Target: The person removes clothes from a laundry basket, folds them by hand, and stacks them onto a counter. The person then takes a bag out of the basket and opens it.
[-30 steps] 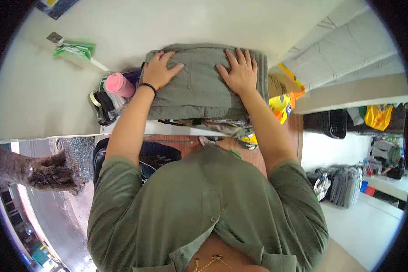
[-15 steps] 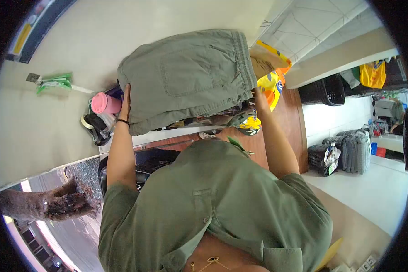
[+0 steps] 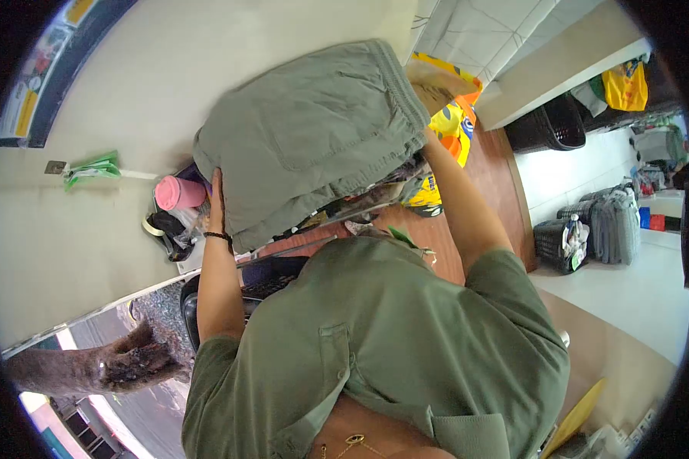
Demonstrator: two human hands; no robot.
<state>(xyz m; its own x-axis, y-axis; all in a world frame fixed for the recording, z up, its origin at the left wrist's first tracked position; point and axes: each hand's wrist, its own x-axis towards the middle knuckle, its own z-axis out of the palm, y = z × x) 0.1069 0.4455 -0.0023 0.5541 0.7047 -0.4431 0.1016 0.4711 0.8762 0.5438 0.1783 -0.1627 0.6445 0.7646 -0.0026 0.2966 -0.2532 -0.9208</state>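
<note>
A pair of folded grey-green shorts (image 3: 306, 130) with an elastic waistband and a patch pocket is spread between my hands. My left hand (image 3: 217, 205), with a dark bracelet at the wrist, presses flat along the shorts' left side edge, its thumb side showing. At the waistband end, my right hand (image 3: 429, 145) is closed on the lower right corner; most of its fingers are hidden behind the cloth. Under the shorts' lower edge, a strip of patterned cloth (image 3: 360, 197) shows.
A pink lidded cup (image 3: 179, 193) and a tape roll (image 3: 155, 225) lie left of the shorts. Yellow printed bags (image 3: 453, 126) stand at the right. Black baskets (image 3: 547, 126) and grey folded cloths (image 3: 615, 226) are farther right. A green packet (image 3: 93, 170) hangs on the wall.
The shorts have tilted, the waistband end shifting up and left while the left end has dropped slightly. Both hands have kept their hold, and the view has turned a little.
</note>
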